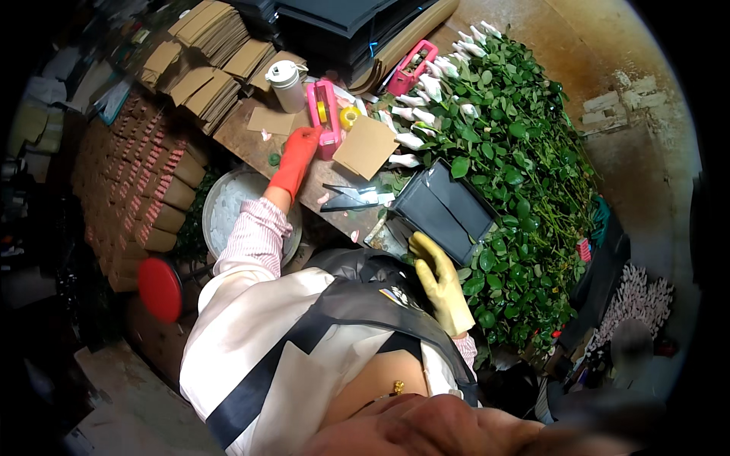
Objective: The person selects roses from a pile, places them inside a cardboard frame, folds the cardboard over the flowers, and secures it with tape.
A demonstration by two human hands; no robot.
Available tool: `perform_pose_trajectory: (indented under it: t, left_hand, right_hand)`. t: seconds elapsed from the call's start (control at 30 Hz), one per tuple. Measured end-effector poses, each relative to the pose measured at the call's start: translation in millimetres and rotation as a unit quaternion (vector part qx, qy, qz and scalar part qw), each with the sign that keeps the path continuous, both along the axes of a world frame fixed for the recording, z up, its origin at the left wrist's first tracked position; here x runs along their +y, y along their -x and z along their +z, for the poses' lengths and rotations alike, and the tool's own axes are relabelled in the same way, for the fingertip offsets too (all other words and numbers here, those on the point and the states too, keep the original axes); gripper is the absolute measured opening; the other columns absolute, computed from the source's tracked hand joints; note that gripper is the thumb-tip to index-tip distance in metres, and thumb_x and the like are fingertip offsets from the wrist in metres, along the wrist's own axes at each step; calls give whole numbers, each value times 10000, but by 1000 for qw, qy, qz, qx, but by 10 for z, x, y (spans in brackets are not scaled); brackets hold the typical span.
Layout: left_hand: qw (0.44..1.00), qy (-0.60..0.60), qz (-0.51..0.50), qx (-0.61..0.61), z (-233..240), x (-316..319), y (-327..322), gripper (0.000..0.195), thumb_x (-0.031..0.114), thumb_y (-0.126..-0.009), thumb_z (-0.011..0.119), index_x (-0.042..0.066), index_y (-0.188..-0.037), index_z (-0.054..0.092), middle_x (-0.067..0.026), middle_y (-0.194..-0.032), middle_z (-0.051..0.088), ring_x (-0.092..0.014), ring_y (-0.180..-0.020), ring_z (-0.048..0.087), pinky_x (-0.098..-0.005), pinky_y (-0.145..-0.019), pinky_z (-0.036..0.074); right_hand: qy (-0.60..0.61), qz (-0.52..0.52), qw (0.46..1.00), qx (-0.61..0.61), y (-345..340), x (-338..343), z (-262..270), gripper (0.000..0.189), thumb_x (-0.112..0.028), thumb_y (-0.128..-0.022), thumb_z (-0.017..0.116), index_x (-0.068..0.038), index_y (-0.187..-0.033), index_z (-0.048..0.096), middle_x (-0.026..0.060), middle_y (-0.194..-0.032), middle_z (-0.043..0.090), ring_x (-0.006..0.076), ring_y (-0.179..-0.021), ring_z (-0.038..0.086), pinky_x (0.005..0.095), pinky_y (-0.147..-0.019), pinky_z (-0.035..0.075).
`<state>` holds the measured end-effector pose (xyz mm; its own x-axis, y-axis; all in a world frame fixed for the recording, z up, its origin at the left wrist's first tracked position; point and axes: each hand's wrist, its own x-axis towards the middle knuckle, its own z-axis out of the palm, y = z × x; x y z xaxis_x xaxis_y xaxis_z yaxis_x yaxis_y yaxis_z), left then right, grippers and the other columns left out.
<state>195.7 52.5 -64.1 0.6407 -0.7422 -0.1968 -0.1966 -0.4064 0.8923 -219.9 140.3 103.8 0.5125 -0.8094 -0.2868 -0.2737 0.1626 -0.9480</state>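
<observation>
My left hand (301, 148), in a red rubber glove, has its fingers curled against a pink tape dispenser (328, 134); whether they pinch the tape is too small to tell. My right hand (438, 279), in a yellow rubber glove, is held with fingers and thumb apart beside a dark grey plastic box (442, 202), nothing seen in it. Scissors with black handles (348, 198) lie on the worktable before me. A kraft cardboard piece (368, 147) and a yellow tape roll (349, 117) lie right of the dispenser. Green leafy stems (513, 171) with white-wrapped flower heads (419, 114) are heaped on the right.
A white lidded cup (286, 85) stands behind the dispenser, near cardboard stacks (208, 94). A second pink dispenser (412, 67) is by the flowers. A bucket of white pieces (225, 211) and a red stool (160, 289) are at left. Black sheets (336, 34) are piled behind.
</observation>
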Motion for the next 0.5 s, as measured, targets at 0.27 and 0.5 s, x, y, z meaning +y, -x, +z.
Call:
perform_pose_trajectory:
  t: [0.27,0.5]
  left_hand:
    - [993,1,-67,99,-428,-456,-224,437,392,-1061,595,2,-1044,792,-132,-955,790,-253,-905,727,-379,-850,542]
    - [962,-174,-203,-58,-251,269,1,470,433,-1073,554,1,-1040,738,-128,-937,769,-247,-871,718,-395,-827,539]
  right_hand:
    - [110,57,978,165,-494,-190,282,521,-272,-1035,672,-62,-1502,577,166,-1487,619,322,-1382,571,402,-1176,425]
    - [129,9,980,153,-461,-194,305,481,-245,-1019,688,-41,-1450,618,184,-1439,650,357,-1330,601,417,-1137,457]
